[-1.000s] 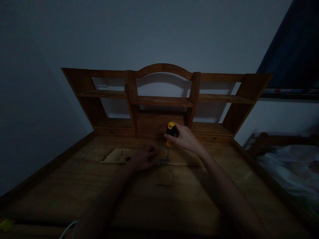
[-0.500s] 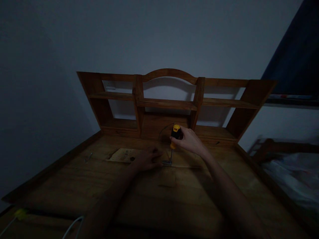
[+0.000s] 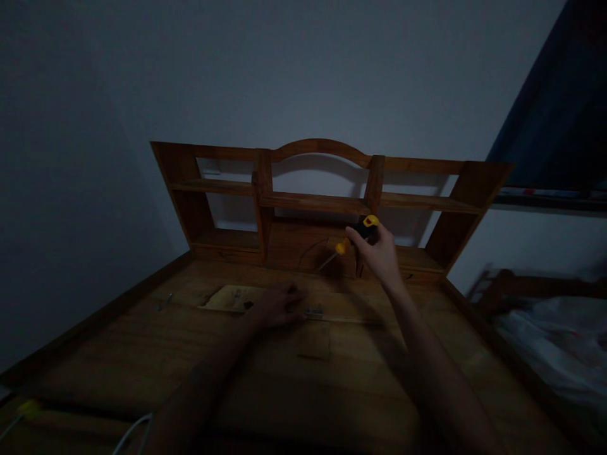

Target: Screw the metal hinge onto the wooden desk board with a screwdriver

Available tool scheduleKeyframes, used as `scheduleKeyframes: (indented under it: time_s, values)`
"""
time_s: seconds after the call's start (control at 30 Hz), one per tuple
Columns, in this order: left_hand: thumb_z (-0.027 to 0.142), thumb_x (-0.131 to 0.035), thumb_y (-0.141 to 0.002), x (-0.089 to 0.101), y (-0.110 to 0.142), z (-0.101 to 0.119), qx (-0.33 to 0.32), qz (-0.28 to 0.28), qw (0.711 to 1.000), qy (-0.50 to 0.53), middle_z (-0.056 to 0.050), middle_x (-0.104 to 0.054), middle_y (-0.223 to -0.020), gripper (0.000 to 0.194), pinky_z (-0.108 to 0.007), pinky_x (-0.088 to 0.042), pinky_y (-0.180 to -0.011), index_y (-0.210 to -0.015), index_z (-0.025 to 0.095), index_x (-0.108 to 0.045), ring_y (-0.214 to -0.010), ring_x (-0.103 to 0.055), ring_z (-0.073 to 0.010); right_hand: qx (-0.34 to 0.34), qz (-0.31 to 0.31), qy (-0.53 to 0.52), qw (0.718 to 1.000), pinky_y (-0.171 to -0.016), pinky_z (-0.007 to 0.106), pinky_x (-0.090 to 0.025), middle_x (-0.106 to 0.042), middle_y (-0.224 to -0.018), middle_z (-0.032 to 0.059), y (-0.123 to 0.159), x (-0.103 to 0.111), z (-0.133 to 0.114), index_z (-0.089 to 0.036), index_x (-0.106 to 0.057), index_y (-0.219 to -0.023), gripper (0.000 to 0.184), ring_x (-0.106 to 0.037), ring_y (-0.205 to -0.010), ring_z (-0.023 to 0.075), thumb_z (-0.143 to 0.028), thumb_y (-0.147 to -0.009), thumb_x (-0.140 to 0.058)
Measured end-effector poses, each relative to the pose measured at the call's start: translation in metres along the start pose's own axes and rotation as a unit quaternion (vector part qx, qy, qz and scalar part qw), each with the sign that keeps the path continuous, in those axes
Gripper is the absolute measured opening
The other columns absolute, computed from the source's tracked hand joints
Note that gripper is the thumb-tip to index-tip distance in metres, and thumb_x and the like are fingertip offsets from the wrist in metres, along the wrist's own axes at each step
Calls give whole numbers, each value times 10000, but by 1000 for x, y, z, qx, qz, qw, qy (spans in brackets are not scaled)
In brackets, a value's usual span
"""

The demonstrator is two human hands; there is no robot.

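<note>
The room is dim. My right hand point(image 3: 378, 253) is closed round a yellow and black screwdriver point(image 3: 356, 234), held in the air in front of the wooden shelf unit point(image 3: 313, 202); its shaft points down and to the left. My left hand point(image 3: 279, 305) rests on the wooden desk top point(image 3: 332, 379), its fingers curled beside a small metal bracket point(image 3: 313, 312). A pale wooden board point(image 3: 227, 297) lies just left of that hand. Whether the left fingers pinch anything is too dark to see.
A square recess or block point(image 3: 313, 341) sits in the desk just below the bracket. A small metal piece point(image 3: 164, 302) lies at the desk's left. A white cable point(image 3: 133, 430) and a yellow object point(image 3: 26, 409) are at the near left edge. A bed point(image 3: 550, 341) stands to the right.
My right hand has lifted the screwdriver off the bracket and swung it up and to the right, tilting it. The left hand has stayed in place.
</note>
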State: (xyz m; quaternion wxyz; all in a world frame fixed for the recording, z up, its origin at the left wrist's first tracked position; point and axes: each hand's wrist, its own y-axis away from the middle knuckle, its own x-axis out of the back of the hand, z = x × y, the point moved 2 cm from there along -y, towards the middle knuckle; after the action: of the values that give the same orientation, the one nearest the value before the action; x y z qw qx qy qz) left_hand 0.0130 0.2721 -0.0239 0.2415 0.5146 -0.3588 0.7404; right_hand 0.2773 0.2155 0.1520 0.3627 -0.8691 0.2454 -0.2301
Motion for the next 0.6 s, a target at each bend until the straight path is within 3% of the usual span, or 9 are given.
scheduleKeyframes:
  time_s: [0.2,0.33,0.4,0.5,0.6]
  values:
    - [706,-518,-836,2,0,3,-31,8,999,-24,-125,-502,-1360,703,-490,-414,-1027,-1399,285,-526,-1213,-500,-332,19,60,-19,998,-669,290,-490,-670,-875,22,2,23,-22,-185,-636,-1000,383,-613,-734,172,-512,-806,-681]
    - [672,-542,-845,11,-2,20,-75,22,997,-27,-111,-445,-1457,707,-517,-374,-1075,-1440,298,-464,-1332,-406,-349,61,104,-21,992,-768,314,-525,-682,-965,29,3,38,-43,-197,-643,-1018,329,-644,-861,190,-447,-810,-697]
    - [625,-541,-874,13,-3,30,-97,34,995,-11,-81,-436,-1477,653,-497,-369,-1089,-1448,330,-442,-1345,-404,-318,49,128,-37,990,-719,300,-541,-678,-936,28,3,43,-47,-192,-642,-990,325,-651,-817,183,-432,-787,-725]
    - [529,-495,-941,8,-7,38,-116,46,992,12,-43,-534,-1392,459,-435,-397,-1071,-1361,351,-542,-1285,-477,-254,-6,146,-72,987,-583,269,-533,-655,-843,14,6,47,-38,-189,-603,-921,350,-636,-693,164,-448,-744,-760]
    - [446,-478,-970,-5,-10,37,-132,45,990,16,-31,-629,-1263,350,-397,-430,-1020,-1266,337,-628,-1182,-552,-220,-34,143,-73,986,-563,256,-514,-647,-825,6,22,47,-13,-200,-543,-866,379,-624,-686,158,-464,-722,-773]
